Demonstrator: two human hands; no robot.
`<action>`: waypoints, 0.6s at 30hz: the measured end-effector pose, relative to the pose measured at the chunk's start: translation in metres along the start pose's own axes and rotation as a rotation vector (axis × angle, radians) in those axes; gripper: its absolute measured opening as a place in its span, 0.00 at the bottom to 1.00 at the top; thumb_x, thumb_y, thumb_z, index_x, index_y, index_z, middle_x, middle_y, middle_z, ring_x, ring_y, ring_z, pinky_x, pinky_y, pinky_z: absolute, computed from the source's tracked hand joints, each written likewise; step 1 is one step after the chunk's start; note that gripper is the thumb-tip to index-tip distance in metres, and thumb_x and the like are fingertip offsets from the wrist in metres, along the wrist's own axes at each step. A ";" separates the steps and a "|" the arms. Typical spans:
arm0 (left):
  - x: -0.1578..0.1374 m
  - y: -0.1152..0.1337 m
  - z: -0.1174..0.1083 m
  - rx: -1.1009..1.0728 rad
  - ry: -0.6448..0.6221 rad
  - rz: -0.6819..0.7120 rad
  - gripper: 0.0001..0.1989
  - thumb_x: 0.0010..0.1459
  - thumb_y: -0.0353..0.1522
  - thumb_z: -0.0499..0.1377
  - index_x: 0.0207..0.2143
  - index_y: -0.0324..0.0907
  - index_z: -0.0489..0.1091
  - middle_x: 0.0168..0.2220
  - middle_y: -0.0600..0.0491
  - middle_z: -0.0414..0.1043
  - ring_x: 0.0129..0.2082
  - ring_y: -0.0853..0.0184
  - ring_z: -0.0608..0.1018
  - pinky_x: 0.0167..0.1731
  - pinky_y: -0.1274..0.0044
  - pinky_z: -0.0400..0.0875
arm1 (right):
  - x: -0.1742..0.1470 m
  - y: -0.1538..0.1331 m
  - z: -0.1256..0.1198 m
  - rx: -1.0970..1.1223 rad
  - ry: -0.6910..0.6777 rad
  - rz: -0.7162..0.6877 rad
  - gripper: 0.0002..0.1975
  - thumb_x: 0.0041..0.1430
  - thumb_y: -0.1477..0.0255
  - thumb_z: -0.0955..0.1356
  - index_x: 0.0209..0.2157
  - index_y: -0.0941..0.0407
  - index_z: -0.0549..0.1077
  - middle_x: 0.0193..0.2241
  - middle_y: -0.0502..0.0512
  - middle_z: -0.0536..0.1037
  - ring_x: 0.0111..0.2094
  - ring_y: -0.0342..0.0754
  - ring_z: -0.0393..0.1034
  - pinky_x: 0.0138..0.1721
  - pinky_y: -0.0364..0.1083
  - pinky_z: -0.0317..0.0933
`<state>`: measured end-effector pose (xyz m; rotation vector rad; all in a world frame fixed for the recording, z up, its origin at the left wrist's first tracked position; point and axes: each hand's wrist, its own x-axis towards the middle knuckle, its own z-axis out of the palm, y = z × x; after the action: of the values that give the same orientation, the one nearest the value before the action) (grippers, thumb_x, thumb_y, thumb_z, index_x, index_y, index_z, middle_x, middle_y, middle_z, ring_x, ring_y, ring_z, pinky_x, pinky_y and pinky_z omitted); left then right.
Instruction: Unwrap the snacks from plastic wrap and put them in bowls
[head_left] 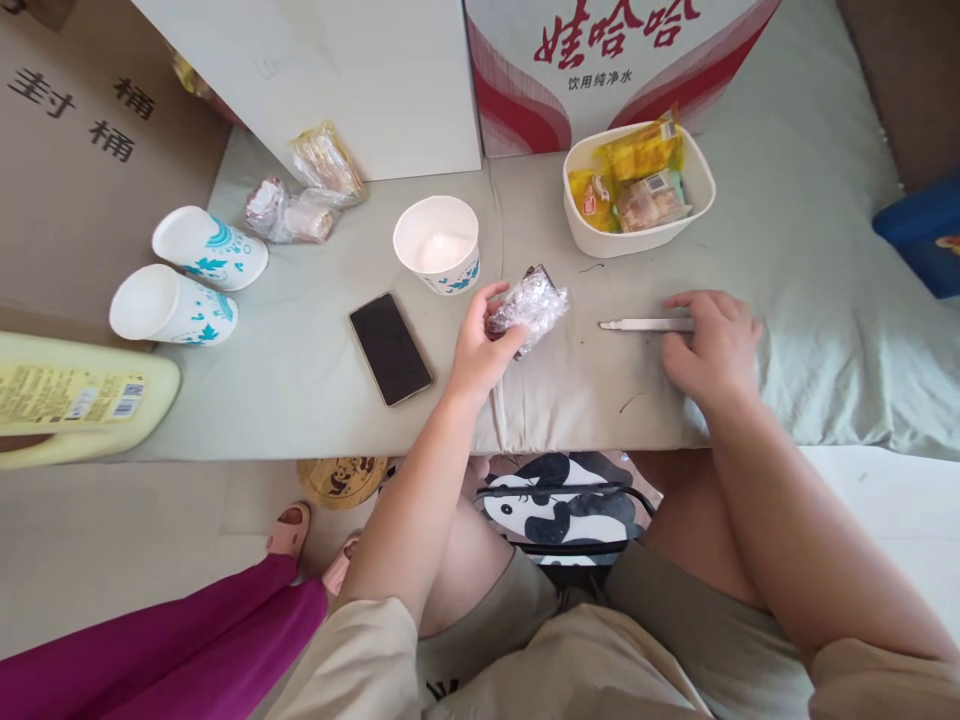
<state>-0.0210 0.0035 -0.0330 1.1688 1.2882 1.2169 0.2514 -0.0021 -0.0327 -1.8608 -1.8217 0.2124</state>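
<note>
A dark snack in a crinkled clear wrapper (527,308) is gripped by the left hand (480,345), thumb and fingers closed around its lower left end. The wrapped snack is held just above or on the pale green padded surface (315,370); which of the 2 cannot be told. It lies just in front of an upright paper cup (437,243) and to the right of a black phone (390,348), which is laid face up on the same surface.

The right hand (709,345) is rested palm down on the surface, well apart from the left hand. Its fingers are curled over the right end of a thin white pen-like stick (645,324), which is laid flat and pointed left toward the snack. Whether the stick is pinched or merely covered cannot be told.

Behind the stick, a white bowl (637,240) is seen, filled with small packaged snacks in yellow and orange wrappers. At the far left, 2 more paper cups with teal prints (191,275) are laid on their sides, one beside the other. Crumpled clear wrappers (300,200) are gathered near a white box (360,80). A red and white printed carton (600,60) is stood behind the bowl. A yellow bottle (75,400) is laid at the left edge. Another person's legs in magenta trousers (165,640) are seen at the lower left.
</note>
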 end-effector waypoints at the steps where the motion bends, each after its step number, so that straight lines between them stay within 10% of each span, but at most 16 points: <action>1: 0.001 0.000 0.000 0.007 0.029 0.003 0.24 0.53 0.33 0.66 0.52 0.50 0.65 0.41 0.52 0.75 0.39 0.64 0.80 0.42 0.71 0.75 | -0.001 0.004 0.000 -0.019 -0.029 0.006 0.18 0.49 0.76 0.65 0.42 0.53 0.76 0.45 0.63 0.77 0.52 0.66 0.67 0.53 0.65 0.56; 18: 0.005 -0.003 0.008 0.469 -0.084 0.215 0.38 0.53 0.34 0.68 0.65 0.45 0.60 0.63 0.43 0.68 0.61 0.55 0.73 0.63 0.65 0.66 | -0.016 -0.045 0.007 0.346 -0.217 -0.332 0.16 0.68 0.67 0.61 0.48 0.52 0.79 0.31 0.56 0.78 0.28 0.48 0.72 0.31 0.47 0.65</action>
<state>-0.0137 0.0091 -0.0360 1.7135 1.4566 1.0270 0.2073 -0.0178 -0.0221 -1.3211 -2.0516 0.5854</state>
